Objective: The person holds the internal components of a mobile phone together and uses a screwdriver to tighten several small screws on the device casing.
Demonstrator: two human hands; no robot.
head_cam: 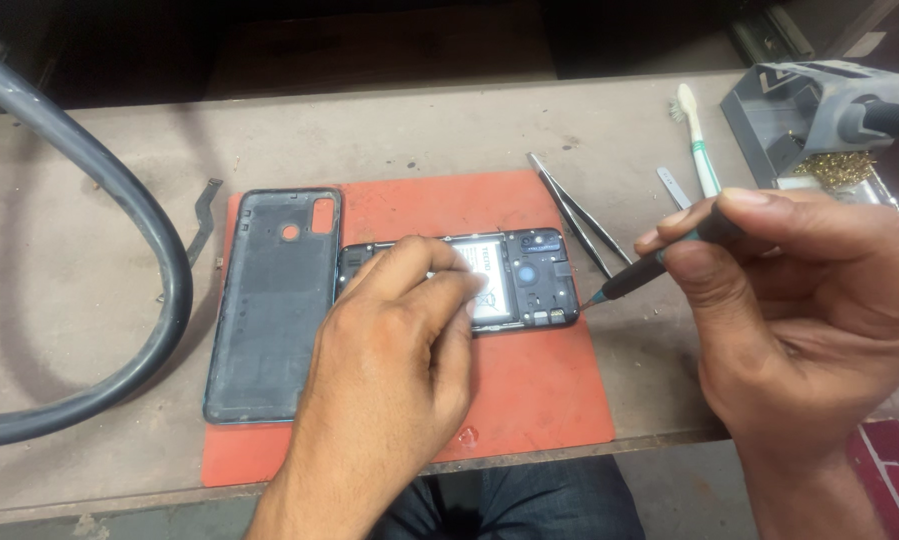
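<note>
Both forearms are bare, with no sleeves, rings or watch showing; short nails tip the fingers, and dark trousers [529, 500] cover the lap.

Bench [89, 280]: carries mat, hose, tools.
Mat [539, 390]: at bench middle, reaching the front edge.
Opened phone [539, 280]: on mat, lying crosswise, toward its rear half.
Back cover [274, 300]: left of phone, partly on mat, partly over its left edge.
Left hand [399, 340]: on phone, covering its left part.
Right hand [799, 300]: right of mat, gripping screwdriver.
Screwdriver [634, 275]: tip at phone's right edge.
Tweezers [574, 210]: behind screwdriver, at mat's right rear corner.
Toothbrush [699, 145]: right of tweezers.
Hose [119, 200]: far left, curving across bench.
</note>
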